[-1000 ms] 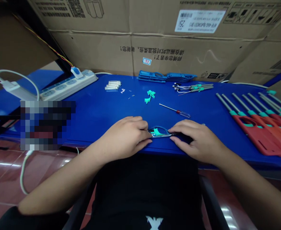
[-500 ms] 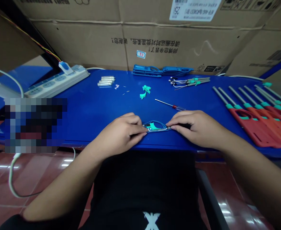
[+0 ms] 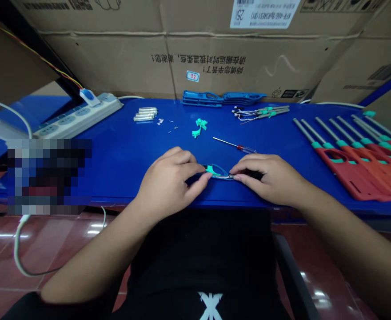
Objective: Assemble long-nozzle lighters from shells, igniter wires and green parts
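Blue casing point(image 3: 221, 168) lies at the near edge of the blue table point(image 3: 142, 160), in front of the person, with a loop-shaped opening in its body. Take it as the clock's centre, twelve pointing away from the wearer. Inside sits a green insert point(image 3: 210, 169), and a white wire point(image 3: 220, 176) runs along the near rim.

At nine o'clock, the left hand point(image 3: 170, 182) grips the casing's end between thumb and forefinger, tips almost together. At three, the right hand point(image 3: 272, 178) has thumb and forefinger nearly meeting at the other end; whether they pinch the rim or a small piece there, I cannot tell.

Farther off, a screwdriver point(image 3: 238, 147) with a red and clear handle lies at one o'clock, metal rods point(image 3: 272, 111) with wires beyond it. Green pieces point(image 3: 199, 127) lie at eleven, silvery cylinders point(image 3: 145, 114) at ten. Stacked blue shells point(image 3: 222, 99) stand at twelve, before a cardboard box point(image 3: 115, 66). Well apart, at three, red-orange lighters point(image 3: 352, 173) lie side by side; a power strip point(image 3: 78, 120) rests toward ten.
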Demonstrator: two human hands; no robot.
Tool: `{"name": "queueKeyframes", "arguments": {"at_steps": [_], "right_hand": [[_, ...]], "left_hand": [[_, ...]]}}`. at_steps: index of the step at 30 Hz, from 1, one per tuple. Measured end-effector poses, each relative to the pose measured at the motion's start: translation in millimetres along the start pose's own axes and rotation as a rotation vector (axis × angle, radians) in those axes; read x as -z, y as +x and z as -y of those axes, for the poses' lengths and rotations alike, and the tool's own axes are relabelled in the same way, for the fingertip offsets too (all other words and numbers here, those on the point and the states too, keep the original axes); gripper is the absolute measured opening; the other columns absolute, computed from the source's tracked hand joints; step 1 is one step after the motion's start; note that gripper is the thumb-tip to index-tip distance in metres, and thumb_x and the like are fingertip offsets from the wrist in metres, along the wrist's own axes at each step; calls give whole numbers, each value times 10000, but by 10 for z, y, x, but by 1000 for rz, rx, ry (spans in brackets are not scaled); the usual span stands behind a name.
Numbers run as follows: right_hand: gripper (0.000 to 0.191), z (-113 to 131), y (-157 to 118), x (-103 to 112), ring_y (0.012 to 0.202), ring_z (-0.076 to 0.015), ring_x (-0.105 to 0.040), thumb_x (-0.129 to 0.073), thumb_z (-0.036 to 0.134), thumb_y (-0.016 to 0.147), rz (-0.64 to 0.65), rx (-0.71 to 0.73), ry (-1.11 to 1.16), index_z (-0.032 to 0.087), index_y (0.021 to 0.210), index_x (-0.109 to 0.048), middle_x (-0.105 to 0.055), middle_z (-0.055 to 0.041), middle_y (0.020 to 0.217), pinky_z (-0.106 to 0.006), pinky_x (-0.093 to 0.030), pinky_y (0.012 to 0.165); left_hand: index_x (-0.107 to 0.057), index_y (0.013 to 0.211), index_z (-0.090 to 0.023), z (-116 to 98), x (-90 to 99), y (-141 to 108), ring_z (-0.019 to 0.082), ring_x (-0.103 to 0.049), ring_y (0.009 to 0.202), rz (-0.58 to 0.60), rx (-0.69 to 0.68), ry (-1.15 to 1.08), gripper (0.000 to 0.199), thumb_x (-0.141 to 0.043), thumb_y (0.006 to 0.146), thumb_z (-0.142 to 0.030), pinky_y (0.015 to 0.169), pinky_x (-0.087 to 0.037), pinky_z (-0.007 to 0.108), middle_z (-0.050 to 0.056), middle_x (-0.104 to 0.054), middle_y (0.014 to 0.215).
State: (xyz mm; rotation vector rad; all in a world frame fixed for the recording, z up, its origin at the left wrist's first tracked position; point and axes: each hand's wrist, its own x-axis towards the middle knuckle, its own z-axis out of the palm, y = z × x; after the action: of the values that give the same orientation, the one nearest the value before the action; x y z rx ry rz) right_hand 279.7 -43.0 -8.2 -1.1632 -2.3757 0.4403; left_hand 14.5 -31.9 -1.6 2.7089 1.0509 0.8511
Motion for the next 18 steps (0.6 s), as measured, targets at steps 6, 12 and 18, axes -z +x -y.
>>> {"name": "queueKeyframes", "arguments": {"at_steps": [6,12,18], "right_hand": [[166,-19,-17,-23,904,-168,-685,-593,225,943,-25,7,22,203,998,-747,-746,-37,967,-303,-525,835],[194,-15,-38,-36,882,-165,-678,-588,229,949,-36,0,26,223,1009,-773,-734,-34,943,-292,-519,808],[206,-4,-21,-25,851,-167,-677,-582,231,952,-21,-18,-2,204,1004,-780,-734,-40,922,-296,-516,786]], "left_hand": [[-723,1156,-204,-98,-197,149,235,-593,1089,183,-50,-107,266,-611,941,-313,967,-485,402,73,-671,1153],[-747,1131,-224,-73,-324,177,212,-623,1061,168,-46,-156,235,-589,957,-238,969,-492,386,61,-701,1134],[-772,1079,-259,-44,-333,161,199,-637,1045,136,-46,-186,210,-626,935,-213,960,-503,388,54,-703,1131]]}}
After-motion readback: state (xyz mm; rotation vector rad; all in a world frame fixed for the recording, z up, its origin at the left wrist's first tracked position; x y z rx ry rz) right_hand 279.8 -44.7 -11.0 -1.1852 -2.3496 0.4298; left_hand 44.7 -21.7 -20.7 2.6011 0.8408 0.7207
